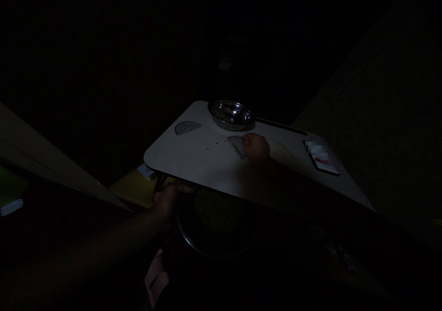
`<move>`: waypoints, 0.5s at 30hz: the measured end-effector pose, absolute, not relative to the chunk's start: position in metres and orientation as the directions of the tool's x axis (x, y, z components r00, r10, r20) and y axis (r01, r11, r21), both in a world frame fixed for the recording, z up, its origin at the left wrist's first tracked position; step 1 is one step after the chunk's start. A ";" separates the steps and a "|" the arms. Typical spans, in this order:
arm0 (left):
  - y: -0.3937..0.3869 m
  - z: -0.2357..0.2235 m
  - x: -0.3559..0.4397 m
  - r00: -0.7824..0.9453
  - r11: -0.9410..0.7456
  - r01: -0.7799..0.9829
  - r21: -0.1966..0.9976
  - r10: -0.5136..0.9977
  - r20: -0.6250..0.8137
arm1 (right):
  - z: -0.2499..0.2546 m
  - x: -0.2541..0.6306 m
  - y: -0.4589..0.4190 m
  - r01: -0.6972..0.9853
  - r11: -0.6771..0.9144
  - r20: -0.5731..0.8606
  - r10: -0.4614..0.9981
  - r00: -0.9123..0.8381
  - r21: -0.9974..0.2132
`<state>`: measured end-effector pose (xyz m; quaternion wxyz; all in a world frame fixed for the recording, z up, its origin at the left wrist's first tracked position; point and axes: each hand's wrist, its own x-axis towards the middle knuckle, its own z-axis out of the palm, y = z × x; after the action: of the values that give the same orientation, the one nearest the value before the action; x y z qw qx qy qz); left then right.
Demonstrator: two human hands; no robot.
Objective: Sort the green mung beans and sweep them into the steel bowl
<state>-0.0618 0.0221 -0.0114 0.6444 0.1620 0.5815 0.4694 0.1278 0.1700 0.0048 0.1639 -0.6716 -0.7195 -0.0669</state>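
My right hand (pixel 256 148) is closed over the tabletop, its fingers pinching one end of a clear half-round protractor (pixel 235 145). A few small dark specks lie about that protractor on the white table (pixel 172 152). Below the table's near edge, my left hand (pixel 169 200) is closed at the rim of a wide metal bowl (pixel 188 237). Green beans or similar small grains (pixel 217 212) fill the bowl's middle. Deep shadow hides part of the left fingers and the bowl's right side.
A shiny steel bowl (pixel 231 124) with some grains inside stands at the table's far edge. Another protractor (pixel 187 127) lies flat at the left. A phone-like flat object (pixel 324 164), partly blurred out, rests at the right. Most of the room is very dark.
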 end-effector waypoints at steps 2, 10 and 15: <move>0.022 -0.011 -0.061 -0.165 0.508 -0.408 0.759 0.776 -0.608 | 0.004 0.125 0.175 0.985 0.116 0.343 0.937 -0.065 -0.128; 0.022 -0.017 -0.069 -0.146 0.491 -0.397 0.775 0.800 -0.582 | 0.009 0.124 0.167 0.962 0.200 0.366 0.923 -0.121 -0.187; 0.022 -0.014 -0.066 -0.145 0.487 -0.427 0.762 0.795 -0.589 | 0.009 0.122 0.156 0.970 0.157 0.310 0.946 -0.093 -0.187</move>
<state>-0.0659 0.0215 -0.0144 0.6345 0.1576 0.5837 0.4815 0.1220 0.1564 0.0086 0.1811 -0.6484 -0.7387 -0.0326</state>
